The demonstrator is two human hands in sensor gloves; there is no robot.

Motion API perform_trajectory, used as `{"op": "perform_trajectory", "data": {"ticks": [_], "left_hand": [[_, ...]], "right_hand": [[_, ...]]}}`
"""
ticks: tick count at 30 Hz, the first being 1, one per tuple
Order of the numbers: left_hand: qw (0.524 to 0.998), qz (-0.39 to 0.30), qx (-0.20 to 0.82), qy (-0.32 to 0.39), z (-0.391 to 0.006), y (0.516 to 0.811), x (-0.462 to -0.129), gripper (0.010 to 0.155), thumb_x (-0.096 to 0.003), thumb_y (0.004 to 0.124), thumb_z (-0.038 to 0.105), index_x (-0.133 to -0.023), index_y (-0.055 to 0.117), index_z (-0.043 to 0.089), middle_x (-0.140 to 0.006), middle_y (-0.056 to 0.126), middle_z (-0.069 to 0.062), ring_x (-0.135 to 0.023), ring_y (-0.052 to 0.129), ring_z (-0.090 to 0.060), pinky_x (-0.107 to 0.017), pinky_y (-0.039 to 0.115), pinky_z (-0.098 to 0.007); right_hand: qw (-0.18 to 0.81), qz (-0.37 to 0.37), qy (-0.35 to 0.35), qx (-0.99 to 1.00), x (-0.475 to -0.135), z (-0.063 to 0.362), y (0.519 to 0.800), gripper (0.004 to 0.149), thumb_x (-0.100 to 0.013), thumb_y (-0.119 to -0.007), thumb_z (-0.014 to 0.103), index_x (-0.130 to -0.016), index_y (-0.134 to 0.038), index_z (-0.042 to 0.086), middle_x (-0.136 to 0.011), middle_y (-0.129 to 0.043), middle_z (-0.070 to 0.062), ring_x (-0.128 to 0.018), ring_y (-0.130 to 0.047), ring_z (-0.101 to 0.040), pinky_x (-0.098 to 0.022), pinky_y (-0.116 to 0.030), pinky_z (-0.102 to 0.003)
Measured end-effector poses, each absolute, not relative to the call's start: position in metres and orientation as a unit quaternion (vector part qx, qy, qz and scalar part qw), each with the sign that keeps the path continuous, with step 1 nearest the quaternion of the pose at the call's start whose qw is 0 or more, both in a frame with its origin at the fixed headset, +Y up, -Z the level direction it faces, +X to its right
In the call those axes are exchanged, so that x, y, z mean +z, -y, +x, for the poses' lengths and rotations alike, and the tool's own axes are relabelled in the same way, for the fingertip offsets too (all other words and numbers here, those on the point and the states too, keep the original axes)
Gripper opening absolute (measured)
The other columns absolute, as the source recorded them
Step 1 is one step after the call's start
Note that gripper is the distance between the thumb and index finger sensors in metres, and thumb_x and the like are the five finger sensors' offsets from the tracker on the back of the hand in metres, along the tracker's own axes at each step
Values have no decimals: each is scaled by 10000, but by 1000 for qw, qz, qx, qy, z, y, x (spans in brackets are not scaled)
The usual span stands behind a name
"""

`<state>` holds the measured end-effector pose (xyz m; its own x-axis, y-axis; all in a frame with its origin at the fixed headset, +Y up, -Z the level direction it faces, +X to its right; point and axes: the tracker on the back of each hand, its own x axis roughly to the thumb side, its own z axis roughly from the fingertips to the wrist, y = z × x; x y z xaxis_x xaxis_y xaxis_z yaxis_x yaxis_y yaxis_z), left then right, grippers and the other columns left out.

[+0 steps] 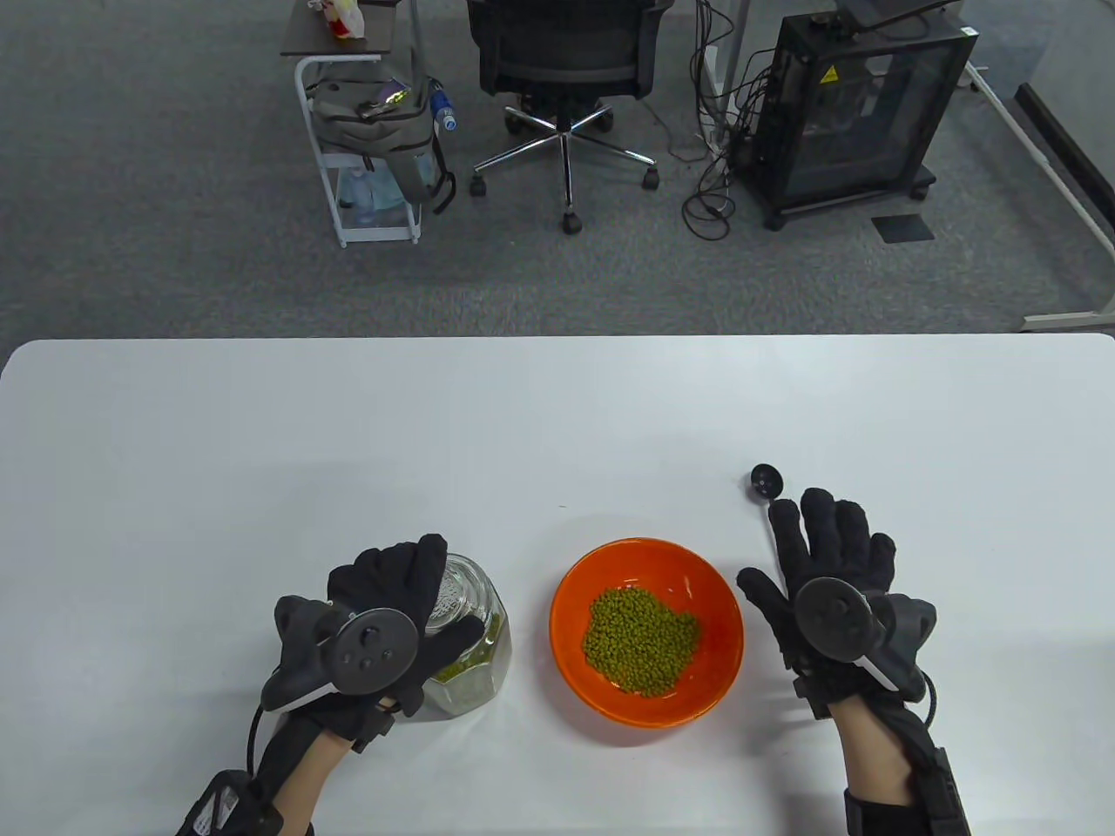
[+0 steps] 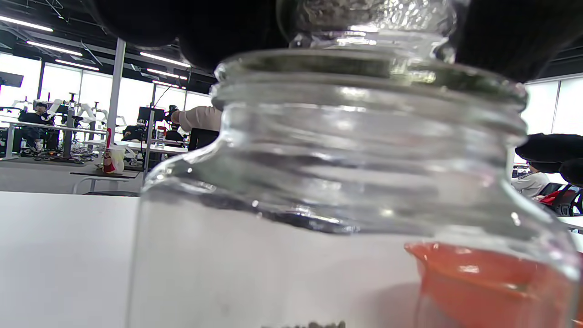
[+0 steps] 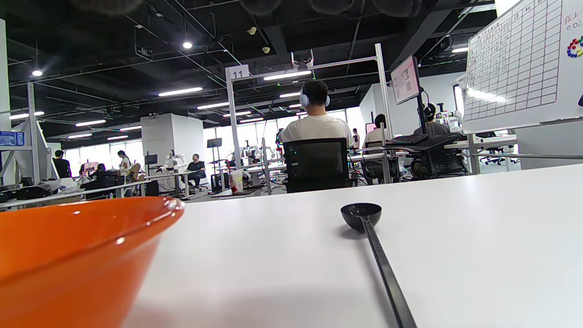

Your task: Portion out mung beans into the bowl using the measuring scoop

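Note:
A clear glass jar [image 1: 475, 675] with a few mung beans at its bottom stands at the front left. My left hand [image 1: 449, 592] curls round its top and grips the textured glass lid [image 2: 364, 18] at the jar's mouth [image 2: 364, 73]. Right of the jar sits the orange bowl [image 1: 575, 592] holding a heap of mung beans [image 1: 640, 640]. A black measuring scoop [image 1: 766, 481] lies empty on the table, its handle running back under my right hand [image 1: 797, 544]. That hand hovers over the handle with straight, spread fingers. In the right wrist view the scoop [image 3: 362, 214] lies free on the table.
The white table [image 1: 348, 453] stretches wide behind the jar and bowl. Beyond its far edge are an office chair [image 1: 566, 52], a white cart with a bag [image 1: 370, 131] and a black cabinet [image 1: 854, 113].

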<state>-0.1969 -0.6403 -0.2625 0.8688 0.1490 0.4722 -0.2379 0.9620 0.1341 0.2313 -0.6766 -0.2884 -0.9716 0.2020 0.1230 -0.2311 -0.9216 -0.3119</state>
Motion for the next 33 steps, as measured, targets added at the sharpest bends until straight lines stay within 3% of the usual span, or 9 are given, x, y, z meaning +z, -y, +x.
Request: {"op": "perform_trajectory", "data": {"ticks": [16,20,27,30,33], "left_hand": [[965,86,100,227,-199,645,-266,927,-500,782,711,-1085,558,28,-1022,672,-250,-744,782,-430,-654,613,-682],[962,104,114,223,-211,641,-263,1026,-476,657,833,-1130,441,73,-1115,530,-256,-893,660,-480,-705,512,-726],[971,144,100,163,-254,631,-262,981,-490,542,839,-1147,443,118,-1197,417,-234,-1044,505,-564,-717,411,-789],[981,116,99,122,-277,637,-269,994,-503,497,823,-1142,426,66,-1209,348,-260,-1073,349,-623,-696,309,-816],[986,87,97,99,-293,646,-274,951,-520,479,809,-1165,377,118,-1227,254,-230,-1084,209,-623,-684,208,-816]], "right_hand": [[109,49,166,979,-289,231,678,820,-451,-613,672,-1112,-361,256,-1201,-329,-161,-1055,-410,-551,-678,-407,-769],[110,48,167,979,-289,231,678,821,-452,-613,672,-1112,-361,255,-1202,-327,-160,-1055,-411,-550,-679,-406,-769],[106,52,168,979,-289,230,678,821,-452,-612,673,-1113,-361,255,-1201,-330,-159,-1056,-406,-552,-680,-405,-769],[106,53,168,979,-289,230,679,821,-451,-612,673,-1112,-361,256,-1202,-328,-160,-1057,-404,-549,-680,-405,-768],[108,49,168,979,-289,231,679,821,-450,-612,673,-1111,-361,256,-1202,-325,-160,-1057,-400,-551,-680,-404,-768]]}}
